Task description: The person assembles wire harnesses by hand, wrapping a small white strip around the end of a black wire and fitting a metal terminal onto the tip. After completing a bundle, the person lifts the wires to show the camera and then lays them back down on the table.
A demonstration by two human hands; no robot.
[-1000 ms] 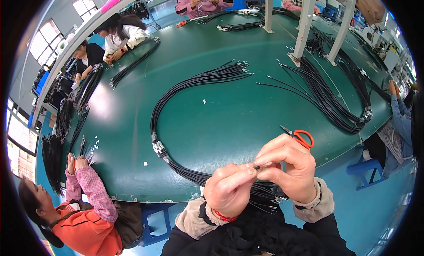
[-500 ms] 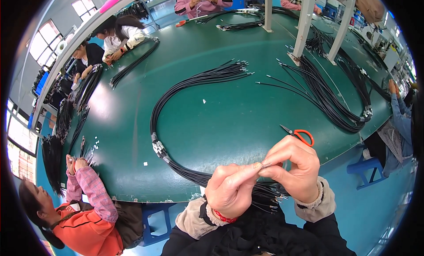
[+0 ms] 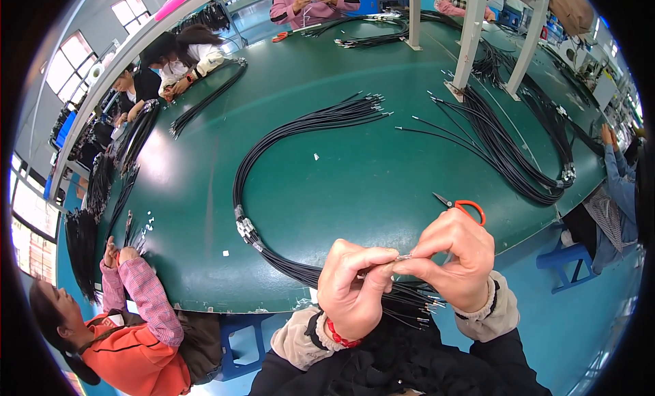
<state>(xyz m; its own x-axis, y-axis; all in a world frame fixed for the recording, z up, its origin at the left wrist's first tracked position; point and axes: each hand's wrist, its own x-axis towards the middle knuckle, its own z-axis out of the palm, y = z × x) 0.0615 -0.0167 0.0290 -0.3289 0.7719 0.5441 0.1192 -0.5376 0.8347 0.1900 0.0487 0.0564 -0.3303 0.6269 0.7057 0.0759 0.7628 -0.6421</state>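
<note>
My left hand (image 3: pixel 352 285) and my right hand (image 3: pixel 456 258) meet above the table's near edge, each in a closed pinch. Between their fingertips is a small silvery fitting (image 3: pixel 404 257); its exact kind is too small to tell. A bundle of black cables (image 3: pixel 240 181) curves across the green table, and its near end passes behind my left hand. Loose cable ends with silvery tips (image 3: pixel 431 304) stick out below my hands. White and clear bands (image 3: pixel 247 231) wrap the bundle. Just beyond my right hand lie snips with orange handles (image 3: pixel 472 209).
Another black cable bundle (image 3: pixel 508 167) bends along the right side, near white posts (image 3: pixel 469 48) standing on the table (image 3: pixel 327 198). Co-workers sit around the edge, one in an orange top (image 3: pixel 136 355) at near left. A blue stool (image 3: pixel 566 263) stands at right.
My left fingers have shifted slightly and spread from a tight fingertip pinch, showing more of the silvery fitting. My right hand stays nearly in place. The bundle and snips lie as before.
</note>
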